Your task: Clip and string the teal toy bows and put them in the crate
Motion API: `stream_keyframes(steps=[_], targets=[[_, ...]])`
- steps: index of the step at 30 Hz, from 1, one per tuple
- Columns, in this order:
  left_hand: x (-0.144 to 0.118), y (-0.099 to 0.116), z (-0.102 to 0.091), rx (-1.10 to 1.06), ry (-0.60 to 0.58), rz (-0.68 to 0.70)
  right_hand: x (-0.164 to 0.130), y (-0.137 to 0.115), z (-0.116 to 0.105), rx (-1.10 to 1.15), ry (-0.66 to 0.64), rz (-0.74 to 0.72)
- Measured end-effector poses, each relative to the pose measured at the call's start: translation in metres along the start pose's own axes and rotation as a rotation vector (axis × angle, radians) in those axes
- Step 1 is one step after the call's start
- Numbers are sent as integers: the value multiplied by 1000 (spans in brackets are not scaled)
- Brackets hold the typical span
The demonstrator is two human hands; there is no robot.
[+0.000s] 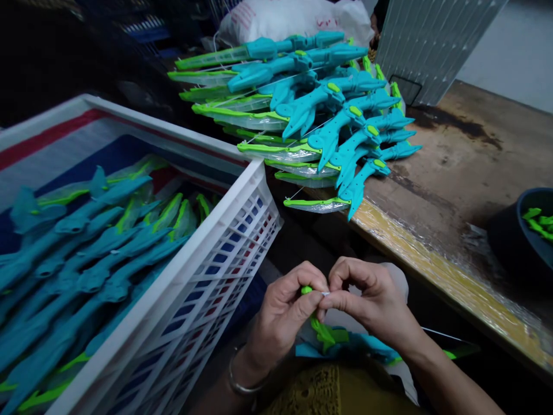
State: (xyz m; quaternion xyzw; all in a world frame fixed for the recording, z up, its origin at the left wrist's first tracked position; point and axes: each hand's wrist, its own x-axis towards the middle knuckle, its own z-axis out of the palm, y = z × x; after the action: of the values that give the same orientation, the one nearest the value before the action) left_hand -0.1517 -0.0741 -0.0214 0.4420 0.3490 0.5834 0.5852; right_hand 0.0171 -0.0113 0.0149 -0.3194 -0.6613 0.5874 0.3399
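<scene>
Through the head camera I see the left hand (280, 314) gripping the green limb of a toy bow (369, 344), right hand (369, 294) pinching a small white piece (325, 294) against it. I find that bow across the lap, below the near edge of the table (458, 150). Stacked bows (341, 124) overhang the table's left edge; others fill a white crate (190, 246).

Turquoise-and-lime toy bow (368, 344) lies crosswise low in view, partly hidden
</scene>
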Motion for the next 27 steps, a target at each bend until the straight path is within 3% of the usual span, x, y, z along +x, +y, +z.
stream_keyframes(steps=[8, 15, 22, 27], targets=[[-1, 6, -7, -108, -52, -57, -9, 6, 13, -264, 112, -272], [-5, 5, -2, -164, 23, -124, -13, 6, 20, -471, 150, -449], [-8, 1, 5, -79, 122, -59, -14, 4, 23, -551, 179, -470], [-11, -3, 2, 61, 126, -53, -17, -6, 20, -470, 97, -352]])
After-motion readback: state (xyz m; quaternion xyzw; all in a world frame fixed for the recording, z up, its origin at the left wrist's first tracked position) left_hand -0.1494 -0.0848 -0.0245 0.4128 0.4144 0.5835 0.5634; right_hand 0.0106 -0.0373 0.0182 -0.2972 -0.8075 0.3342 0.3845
